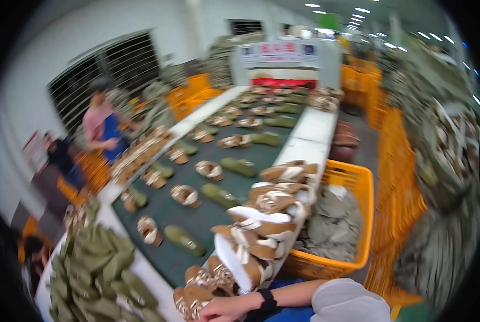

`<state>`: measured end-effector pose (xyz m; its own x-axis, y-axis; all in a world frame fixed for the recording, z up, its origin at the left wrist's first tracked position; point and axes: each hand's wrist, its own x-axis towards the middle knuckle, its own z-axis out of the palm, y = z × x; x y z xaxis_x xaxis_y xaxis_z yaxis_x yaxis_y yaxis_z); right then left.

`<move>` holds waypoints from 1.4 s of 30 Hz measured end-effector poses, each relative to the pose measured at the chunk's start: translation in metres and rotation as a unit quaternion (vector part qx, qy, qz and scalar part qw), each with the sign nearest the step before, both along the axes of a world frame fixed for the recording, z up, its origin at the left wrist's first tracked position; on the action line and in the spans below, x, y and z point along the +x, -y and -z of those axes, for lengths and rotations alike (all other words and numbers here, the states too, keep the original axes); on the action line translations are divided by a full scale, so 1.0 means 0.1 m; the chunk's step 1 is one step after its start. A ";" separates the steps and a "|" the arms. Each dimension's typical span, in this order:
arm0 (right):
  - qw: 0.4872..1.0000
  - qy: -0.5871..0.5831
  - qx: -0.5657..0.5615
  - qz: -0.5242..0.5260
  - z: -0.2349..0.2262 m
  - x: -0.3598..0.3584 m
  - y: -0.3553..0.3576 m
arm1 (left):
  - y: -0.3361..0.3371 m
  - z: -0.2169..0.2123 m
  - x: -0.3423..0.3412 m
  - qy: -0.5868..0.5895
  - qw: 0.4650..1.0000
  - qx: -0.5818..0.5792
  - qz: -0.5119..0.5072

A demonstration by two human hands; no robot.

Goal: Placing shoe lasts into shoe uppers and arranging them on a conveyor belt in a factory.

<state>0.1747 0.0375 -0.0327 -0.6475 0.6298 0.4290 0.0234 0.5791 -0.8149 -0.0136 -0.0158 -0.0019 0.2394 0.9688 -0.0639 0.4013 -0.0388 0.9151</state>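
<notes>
At the lower edge my right hand (221,308), with a black watch (268,300) on the wrist, reaches over the nearest brown-and-white shoes (194,298). Its fingers are partly cut off by the frame, so I cannot make out a grip. My left hand does not show. Brown-and-white shoes (250,241) are heaped along the right ledge, with white sole-shaped pieces (233,263) among them. On the dark green conveyor belt (154,199), shoes (185,196) lie in rows beside olive-green insoles (184,240). A large pile of olive-green insoles (92,268) covers the near left ledge.
An orange crate (364,225) of grey pieces (331,222) stands against the right ledge. Beyond it rise stacked orange crates (393,172) and bulky sacks (438,252). A white machine (328,64) spans the belt's far end. A person in a blue apron (111,134) stands at left.
</notes>
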 end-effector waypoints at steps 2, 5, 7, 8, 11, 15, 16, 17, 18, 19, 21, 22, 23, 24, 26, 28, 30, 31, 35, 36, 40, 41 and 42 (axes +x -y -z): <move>1.000 -0.019 0.024 0.004 -0.02 0.11 0.03 | -0.02 -0.14 0.10 0.008 0.999 0.009 0.044; 1.000 -0.020 0.013 0.000 -0.16 0.26 0.06 | -0.09 -0.18 0.18 -0.038 0.996 0.038 0.076; 1.000 -0.019 0.013 -0.003 -0.16 0.29 0.04 | -0.10 -0.22 0.20 -0.061 0.994 0.045 0.077; 1.000 -0.015 0.013 -0.014 -0.16 0.30 0.04 | -0.11 -0.23 0.21 -0.051 0.996 0.021 0.072; 0.998 -0.040 0.034 -0.023 -0.18 0.31 0.02 | -0.13 -0.26 0.22 -0.042 0.997 -0.003 0.061; 0.998 -0.044 0.031 -0.015 -0.19 0.29 0.06 | -0.06 -0.17 0.25 -0.021 0.999 -0.022 -0.026; 0.997 -0.059 0.039 0.003 -0.14 0.27 0.07 | -0.03 -0.15 0.27 -0.022 0.999 -0.024 -0.022; 0.996 -0.075 0.046 0.021 -0.11 0.25 0.08 | 0.00 -0.15 0.30 0.025 0.997 -0.024 -0.065; 0.996 -0.077 0.042 0.018 -0.10 0.23 0.06 | 0.01 -0.14 0.31 0.072 0.990 -0.024 -0.116; 0.997 -0.069 0.034 0.019 -0.09 0.21 0.05 | 0.04 -0.11 0.29 0.075 0.988 -0.048 -0.127; 0.998 -0.061 0.009 0.004 -0.10 0.18 0.07 | 0.07 -0.13 0.29 0.061 0.992 -0.047 -0.096; 0.998 -0.054 0.022 0.006 -0.06 0.18 0.03 | 0.07 -0.14 0.28 0.049 0.996 -0.042 -0.061; 0.998 -0.059 0.002 0.008 0.01 0.20 0.01 | 0.03 -0.12 0.26 0.038 0.997 -0.057 -0.044; 0.998 -0.066 -0.025 -0.005 -0.02 0.17 0.02 | -0.03 -0.10 0.19 0.011 0.998 -0.065 -0.002; 0.997 -0.056 -0.060 0.013 -0.07 0.22 -0.01 | -0.14 0.15 0.19 -0.001 0.999 0.048 -0.016; 0.991 -0.042 -0.097 0.077 -0.05 0.34 0.00 | -0.25 0.03 0.34 -0.033 0.998 0.059 0.014; 0.980 -0.086 -0.148 0.097 -0.12 0.35 0.01 | -0.30 -0.01 0.41 0.003 0.995 0.099 0.014; 0.978 -0.088 -0.167 0.094 -0.20 0.36 0.03 | -0.31 -0.01 0.43 0.023 0.993 0.115 -0.001; 0.989 -0.031 -0.101 0.108 -0.20 0.24 0.04 | -0.22 0.01 0.36 0.059 0.988 0.130 -0.061; 0.988 -0.013 -0.065 0.140 -0.18 0.22 0.08 | -0.19 0.01 0.36 0.068 0.989 0.113 -0.061; 0.983 -0.058 -0.057 0.167 -0.21 0.14 0.16 | -0.12 0.03 0.35 0.109 0.983 0.120 -0.088; 0.982 -0.066 -0.045 0.172 -0.17 0.13 0.16 | -0.12 0.03 0.34 0.109 0.982 0.122 -0.091; 0.983 -0.067 -0.044 0.168 -0.18 0.13 0.17 | -0.10 0.04 0.34 0.133 0.980 0.114 -0.092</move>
